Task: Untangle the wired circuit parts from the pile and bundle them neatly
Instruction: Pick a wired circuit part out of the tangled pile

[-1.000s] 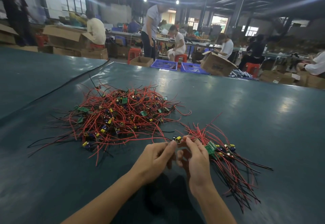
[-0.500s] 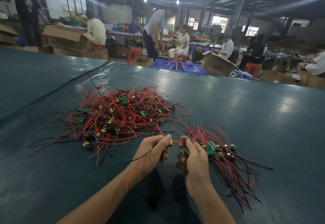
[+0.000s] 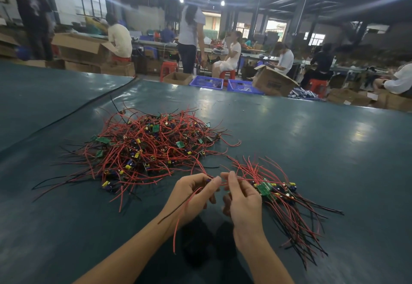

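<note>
Wired circuit parts lie in a tangled pile [image 3: 145,150] on the dark green table [image 3: 323,154], left of centre. Red and black leads stick out all round it, with small green boards and yellow-topped capacitors mixed through.

Just right of the hands lies a smaller sorted bundle [image 3: 278,194]. Its boards are gathered beside the right hand and its leads fan toward the near right. A few red leads bridge the gap between the two heaps.

The left hand [image 3: 191,194] pinches one part [image 3: 208,180] between thumb and forefinger, with the other fingers curled under. That part's red lead [image 3: 176,228] and black lead [image 3: 171,214] hang down across the wrist. The right hand [image 3: 243,201] meets it fingertip to fingertip, thumb and forefinger closed on a red wire [image 3: 225,183]. This wire seems to run from the same part, though the tangle there is too fine to be sure. Both hands are held between the two heaps, their shadows on the table beneath.

The table's surface runs on wide to the right of the sorted heap, and past the tangle up to its far edge. Blue crates [image 3: 206,82] and a cardboard box [image 3: 272,81] stand just behind that edge. A dark seam [image 3: 78,110] crosses the table diagonally, left of the tangle.
</note>
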The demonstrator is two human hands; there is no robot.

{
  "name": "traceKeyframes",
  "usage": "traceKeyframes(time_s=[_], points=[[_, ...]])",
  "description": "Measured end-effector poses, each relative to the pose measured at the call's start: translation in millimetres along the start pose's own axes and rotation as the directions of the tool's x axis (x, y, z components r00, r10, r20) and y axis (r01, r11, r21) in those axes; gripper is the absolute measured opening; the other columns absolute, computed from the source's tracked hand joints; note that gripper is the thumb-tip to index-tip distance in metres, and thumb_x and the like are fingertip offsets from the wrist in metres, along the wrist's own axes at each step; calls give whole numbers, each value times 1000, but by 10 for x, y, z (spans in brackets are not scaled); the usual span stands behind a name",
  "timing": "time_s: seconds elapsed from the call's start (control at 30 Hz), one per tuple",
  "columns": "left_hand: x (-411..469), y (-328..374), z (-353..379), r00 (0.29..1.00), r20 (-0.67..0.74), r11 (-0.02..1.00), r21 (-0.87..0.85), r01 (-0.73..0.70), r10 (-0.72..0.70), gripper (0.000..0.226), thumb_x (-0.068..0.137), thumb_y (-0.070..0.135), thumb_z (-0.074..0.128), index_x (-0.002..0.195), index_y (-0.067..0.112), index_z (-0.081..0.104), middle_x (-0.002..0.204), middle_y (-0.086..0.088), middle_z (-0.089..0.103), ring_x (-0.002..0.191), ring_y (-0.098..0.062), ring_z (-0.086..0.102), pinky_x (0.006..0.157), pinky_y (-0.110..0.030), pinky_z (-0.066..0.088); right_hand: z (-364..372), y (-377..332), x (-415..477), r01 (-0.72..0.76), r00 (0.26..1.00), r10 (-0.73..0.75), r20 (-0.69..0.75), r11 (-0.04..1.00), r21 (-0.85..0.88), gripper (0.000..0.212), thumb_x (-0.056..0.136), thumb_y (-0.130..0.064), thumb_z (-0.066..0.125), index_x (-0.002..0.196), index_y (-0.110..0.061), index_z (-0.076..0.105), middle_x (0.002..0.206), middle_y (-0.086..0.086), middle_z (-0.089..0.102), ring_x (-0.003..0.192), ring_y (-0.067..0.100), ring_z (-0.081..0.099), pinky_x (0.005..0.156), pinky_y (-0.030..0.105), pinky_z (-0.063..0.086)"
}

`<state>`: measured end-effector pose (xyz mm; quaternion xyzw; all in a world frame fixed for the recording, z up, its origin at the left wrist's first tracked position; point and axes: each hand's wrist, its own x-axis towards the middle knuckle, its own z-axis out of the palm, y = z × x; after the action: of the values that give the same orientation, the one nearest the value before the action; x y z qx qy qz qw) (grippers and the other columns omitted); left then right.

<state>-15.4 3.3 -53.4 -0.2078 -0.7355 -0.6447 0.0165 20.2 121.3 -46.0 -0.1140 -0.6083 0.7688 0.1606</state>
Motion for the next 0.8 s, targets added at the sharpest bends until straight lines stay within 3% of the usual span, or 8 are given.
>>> traceKeyframes(time_s=[0.1,0.2,0.27,0.37,0.43,0.5,0.6,0.8], points=[[8,25,18,1000,-22,1000,-18,14,-15,29,79,50,63,75,21,68,61,-2,67,53,-11,60,52,-23,48,27,-16,-37,8,998,-9,58,1000,9,21,91,-35,62,84,-26,80,82,8,76,72,24,62,65,35,50],[30,49,6,996,-45,989,-135,67,-73,24,82,36,66,85,13,71,62,0,69,56,-8,64,52,-18,49,29,-28,-44,8,997,-11,79,999,36,25,83,-41,63,83,-23,81,79,19,71,74,31,61,71,40,50],[16,65,6,998,-3,990,-132,56,-57,18,82,32,66,81,14,71,60,0,67,52,-8,61,50,-17,46,32,-17,-42,22,996,-25,85,999,41,26,83,-41,62,82,-22,81,81,25,70,76,33,63,76,41,51],[2,68,15,1000,13,993,-115,25,-24,14,88,19,66,75,14,68,58,2,65,50,-6,59,49,-15,43,25,1,-31,34,995,-40,93,997,62,25,84,-38,62,81,-22,81,85,12,77,85,28,74,81,40,59],[3,67,25,1000,-13,994,-111,15,-16,20,91,13,63,71,12,65,56,3,63,49,-6,58,49,-15,43,25,9,-30,24,997,-28,78,998,62,23,81,-40,64,80,-25,81,82,7,77,81,23,74,77,36,61],[2,85,44,999,-50,991,-136,12,-19,25,92,9,61,67,10,63,52,1,59,46,-8,54,47,-17,42,24,4,-23,11,1000,-13,26,997,73,23,78,-43,65,79,-26,81,67,-3,72,62,14,67,61,29,58],[23,117,50,986,-162,979,-204,-4,-30,30,92,0,57,62,5,57,47,-2,52,41,-7,48,43,-15,37,-36,-35,66,-13,992,29,-120,991,134,20,85,-37,67,76,-26,81,52,-10,52,43,3,38,40,19,33],[56,167,8,974,-227,971,-236,-38,-18,30,93,0,56,63,2,55,47,-1,53,41,-9,45,43,-16,36,-172,-120,172,54,979,-3,-205,969,240,28,94,-26,63,72,-20,80,55,-6,53,37,1,32,35,15,23]])
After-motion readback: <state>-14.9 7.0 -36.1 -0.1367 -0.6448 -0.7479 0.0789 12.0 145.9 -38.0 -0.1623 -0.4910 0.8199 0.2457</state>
